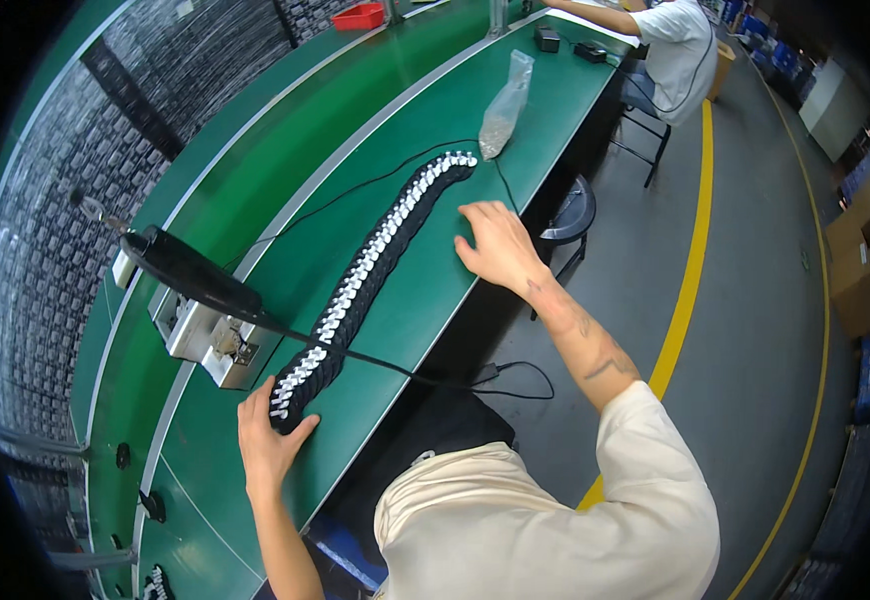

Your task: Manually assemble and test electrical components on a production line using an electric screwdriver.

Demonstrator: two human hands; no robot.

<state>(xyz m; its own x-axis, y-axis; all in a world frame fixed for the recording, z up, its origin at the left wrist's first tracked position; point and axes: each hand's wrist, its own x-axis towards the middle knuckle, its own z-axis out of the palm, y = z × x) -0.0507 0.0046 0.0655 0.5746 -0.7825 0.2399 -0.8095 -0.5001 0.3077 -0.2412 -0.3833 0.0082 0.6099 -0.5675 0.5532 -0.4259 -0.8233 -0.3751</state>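
Observation:
A long, slightly curved row of black parts with white pieces on top [365,262] lies across the green table, closely packed. My left hand [267,440] is at its near end, thumb and fingers spread to either side and seemingly touching it; the exact contact is hard to see. My right hand [500,245] is over the table's right edge, apart from the row. Its fingers stretch out with nothing in them. A black handheld tool with a cord [190,272], perhaps an electric screwdriver, hangs over the table left of the row.
A clear bag of small parts [507,105] sits beyond the row's far end. A metal fixture box [227,345] stands under the tool. The tool's cord [375,360] crosses above the row. Farther off, a co-worker [675,60] sits at the table. A stool [568,212] stands at right.

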